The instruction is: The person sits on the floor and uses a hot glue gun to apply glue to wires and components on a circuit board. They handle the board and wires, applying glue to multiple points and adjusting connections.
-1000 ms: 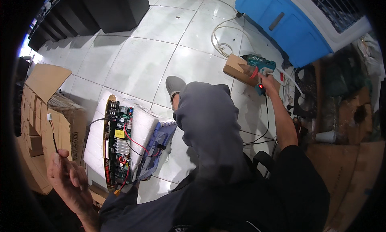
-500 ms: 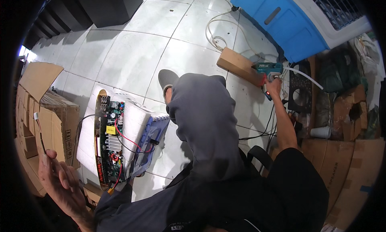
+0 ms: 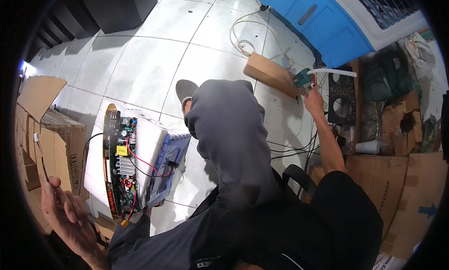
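Note:
Between the thumb and fingers of my left hand, at the far left, is a thin cable with a small white connector sticking up. My right hand grips a teal glue gun over the end of a long cardboard box. A white glue stick juts from the gun's back toward the right. Beside my left hand, a circuit board with red and black wires and a heat sink lies along a curved panel, resting on white foam.
The foam sits on a blue plastic stool or crate. An open carton stands at the left. Ahead right are the long cardboard box, a coiled white cord and a blue bin. Black cables cross the floor near my right forearm.
My right hand has turned the glue gun, so its glue stick now points level to the right instead of sloping down. The whole view has shifted slightly. My left hand keeps its pinch.

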{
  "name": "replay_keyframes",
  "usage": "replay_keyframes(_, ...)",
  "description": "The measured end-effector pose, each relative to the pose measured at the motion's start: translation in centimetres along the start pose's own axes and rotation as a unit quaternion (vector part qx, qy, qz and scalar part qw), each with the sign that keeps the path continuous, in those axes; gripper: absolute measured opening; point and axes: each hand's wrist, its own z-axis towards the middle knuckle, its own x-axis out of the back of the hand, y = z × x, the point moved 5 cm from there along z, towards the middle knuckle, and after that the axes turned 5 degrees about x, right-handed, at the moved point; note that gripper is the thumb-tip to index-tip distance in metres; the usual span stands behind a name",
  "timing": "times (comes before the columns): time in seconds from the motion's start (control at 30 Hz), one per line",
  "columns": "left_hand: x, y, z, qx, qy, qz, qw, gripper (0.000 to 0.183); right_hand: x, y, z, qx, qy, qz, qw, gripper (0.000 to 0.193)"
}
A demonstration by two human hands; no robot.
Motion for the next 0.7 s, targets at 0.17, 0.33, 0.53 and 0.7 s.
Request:
replay_keyframes(0.17, -0.1, 0.4, -0.2, -0.024, -0.007, 0.01, 1.0, 0.043, 1.2, 1.7, 0.1, -0.033, -0.009, 0.022, 0.999, 0.037)
replay_keyframes(0.33, -1.8, 0.4, -0.4, -0.008, -0.011, 0.001, 1.0, 0.042, 7.6, 0.8, 0.8, -0.019, 0.12, 0.132, 0.984, 0.049)
replay_keyframes(0.53, -3.6, 1.7, -0.3, 0.109, -0.066, 0.017, 0.992, 0.031, 25.0, -5.7, -3.1, 0.001, 0.262, 0.391, 0.882, 0.054)
replay_keyframes(0.7, -4.7, 3.4, -0.9, 0.104, -0.141, -0.037, 0.984, 0.027, 33.2, -10.4, -7.3, 0.379, 0.258, 0.56, 0.69, 0.049)
